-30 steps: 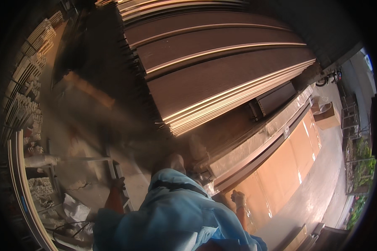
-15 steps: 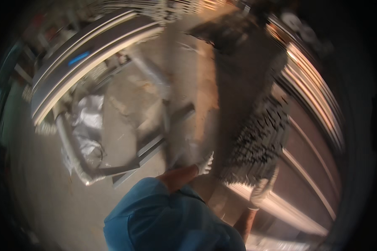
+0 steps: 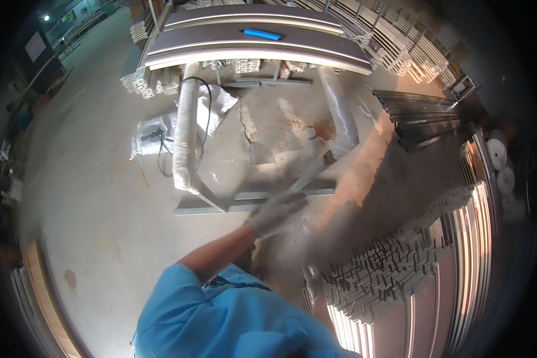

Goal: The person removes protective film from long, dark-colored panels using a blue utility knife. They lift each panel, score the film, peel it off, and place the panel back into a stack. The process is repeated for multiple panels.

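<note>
Left hand [image 3: 277,213] hangs over floor [image 3: 113,209], grip spread; right hand [image 3: 314,283] is by panels [image 3: 394,327], its grip I cannot tell.

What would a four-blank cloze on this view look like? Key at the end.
1. The left hand is ____ from the panel stack than the right hand.
2. The small bar-shaped object lying on the dark panels is coloured ____.
3. The number of plastic-wrapped posts in view is ____.
4. The person's shirt is coloured ____.

Missing words: farther; blue; two; blue.
</note>
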Demonstrator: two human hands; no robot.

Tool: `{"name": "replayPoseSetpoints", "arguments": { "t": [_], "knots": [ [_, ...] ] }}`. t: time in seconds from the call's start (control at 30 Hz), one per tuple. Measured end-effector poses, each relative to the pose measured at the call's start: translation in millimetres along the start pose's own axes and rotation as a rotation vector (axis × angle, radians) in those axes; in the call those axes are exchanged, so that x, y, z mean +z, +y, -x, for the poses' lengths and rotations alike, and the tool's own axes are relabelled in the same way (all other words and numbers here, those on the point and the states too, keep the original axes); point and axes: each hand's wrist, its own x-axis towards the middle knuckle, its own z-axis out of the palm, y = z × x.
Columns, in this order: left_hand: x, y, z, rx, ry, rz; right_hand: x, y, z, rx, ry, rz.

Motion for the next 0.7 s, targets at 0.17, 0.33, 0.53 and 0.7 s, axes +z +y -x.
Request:
{"name": "replayPoseSetpoints", "arguments": {
  "t": [0.17, 0.33, 0.53, 0.7],
  "knots": [
    [-123.4, 67.3, 41.4, 0.299, 0.546, -0.587, -8.6, -53.4, -46.3, -0.052, -0.108, 0.098],
    [-195.6, 85.3, 48.1, 0.361, 0.718, -0.198, 4.1, -183.3, -126.1, -0.413, -0.070, 0.290],
    [-243.0, 99.7, 9.2, 0.375, 0.742, -0.373, 32.4, -331.8, -183.1, -0.605, -0.118, 0.396],
    [-263.8, 98.4, -29.1, 0.214, 0.640, -0.098, 46.5, -401.3, -218.1, -0.616, -0.131, 0.001]
  ]
}}
